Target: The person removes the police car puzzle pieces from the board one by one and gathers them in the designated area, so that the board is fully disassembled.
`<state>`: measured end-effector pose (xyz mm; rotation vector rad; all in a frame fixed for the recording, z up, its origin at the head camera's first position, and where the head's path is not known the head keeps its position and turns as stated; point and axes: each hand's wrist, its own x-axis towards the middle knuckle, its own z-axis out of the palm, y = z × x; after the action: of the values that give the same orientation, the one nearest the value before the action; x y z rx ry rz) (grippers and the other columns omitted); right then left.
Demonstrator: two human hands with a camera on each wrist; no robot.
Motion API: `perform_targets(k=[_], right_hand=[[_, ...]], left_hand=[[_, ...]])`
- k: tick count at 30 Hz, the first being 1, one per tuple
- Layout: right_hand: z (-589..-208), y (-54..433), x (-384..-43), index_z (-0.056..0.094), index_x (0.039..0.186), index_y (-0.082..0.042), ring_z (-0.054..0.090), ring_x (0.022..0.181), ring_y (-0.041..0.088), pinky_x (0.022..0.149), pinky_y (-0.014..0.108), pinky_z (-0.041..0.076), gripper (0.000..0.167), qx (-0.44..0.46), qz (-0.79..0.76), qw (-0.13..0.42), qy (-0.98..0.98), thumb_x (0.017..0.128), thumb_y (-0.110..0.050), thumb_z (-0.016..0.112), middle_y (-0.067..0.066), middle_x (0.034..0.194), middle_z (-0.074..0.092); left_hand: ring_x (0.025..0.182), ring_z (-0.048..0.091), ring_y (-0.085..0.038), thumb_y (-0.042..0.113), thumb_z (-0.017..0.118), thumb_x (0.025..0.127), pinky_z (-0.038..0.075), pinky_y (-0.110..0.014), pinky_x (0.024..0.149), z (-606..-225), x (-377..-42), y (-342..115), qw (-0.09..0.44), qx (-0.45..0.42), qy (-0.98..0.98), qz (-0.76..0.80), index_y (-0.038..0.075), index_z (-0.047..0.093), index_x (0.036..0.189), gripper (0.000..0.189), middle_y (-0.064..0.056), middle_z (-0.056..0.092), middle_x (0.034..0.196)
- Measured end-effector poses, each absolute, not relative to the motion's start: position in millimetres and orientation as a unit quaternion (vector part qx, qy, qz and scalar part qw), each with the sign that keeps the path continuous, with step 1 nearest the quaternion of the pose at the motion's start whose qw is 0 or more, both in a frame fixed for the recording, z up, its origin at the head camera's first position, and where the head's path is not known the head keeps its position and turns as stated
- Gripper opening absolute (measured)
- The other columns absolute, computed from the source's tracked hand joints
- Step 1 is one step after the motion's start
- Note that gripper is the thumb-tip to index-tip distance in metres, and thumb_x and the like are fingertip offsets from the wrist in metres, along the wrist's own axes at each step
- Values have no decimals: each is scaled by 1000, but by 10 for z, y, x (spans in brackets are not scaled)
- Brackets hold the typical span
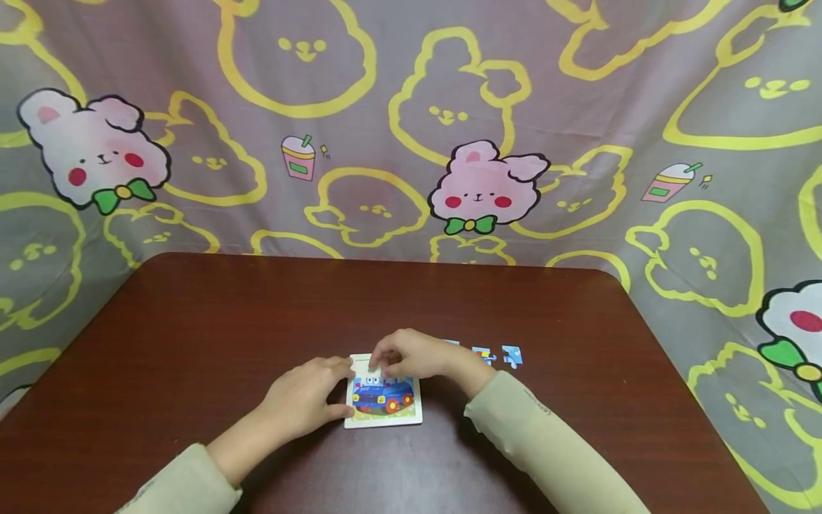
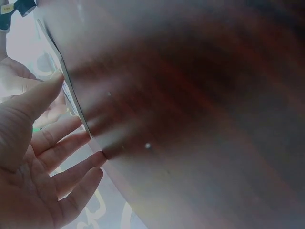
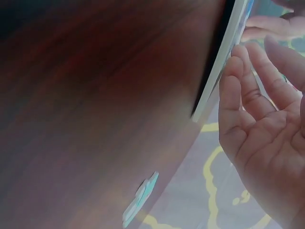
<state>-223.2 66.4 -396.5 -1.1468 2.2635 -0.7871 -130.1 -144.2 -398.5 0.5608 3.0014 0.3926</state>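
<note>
A small jigsaw puzzle board with a pale border lies on the table and shows a blue car with eyes and red wheels. My left hand rests along its left edge, thumb near the lower corner, fingers higher up. In the left wrist view, the fingers stretch out toward the board's edge. My right hand reaches over the board's top part with curled fingers. Its thumb and index fingertips pinch a pale puzzle piece just above the car's eyes. In the right wrist view, the fingertips meet the board's edge.
Loose puzzle pieces lie on the dark brown table behind my right forearm, among them a blue one and a multicoloured one. A curtain printed with cartoon animals hangs behind the table and along its sides.
</note>
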Motion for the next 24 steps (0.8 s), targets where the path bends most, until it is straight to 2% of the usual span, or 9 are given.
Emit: perform_targets(k=[11,17,24], right_hand=[[-3982,539,-2199,71,103,-9,48,71,3,69,16,42,16,-440,-232,243,832,87,-5,73,-5,75,53],[-4003,522,-2186,67,103,-11,48,75,6,71,17,43,21,-426,-226,259,837,86,-2,74,0,82,54],[-4003,501,-2192,65,101,-13,47,76,6,71,17,42,21,-416,-225,267,840,86,-2,75,-2,83,52]], left_hand=[[118,64,-26,38,88,73,55,-47,92,-3990,-1295,-1437,30,181,974,133,10,71,116,54,-6,68,126],[119,63,-27,37,88,74,56,-47,92,-3980,-1285,-1436,32,185,973,133,9,71,116,53,-7,68,127],[118,64,-28,37,88,73,56,-47,90,-3966,-1298,-1437,27,189,973,128,10,72,114,52,-8,69,127]])
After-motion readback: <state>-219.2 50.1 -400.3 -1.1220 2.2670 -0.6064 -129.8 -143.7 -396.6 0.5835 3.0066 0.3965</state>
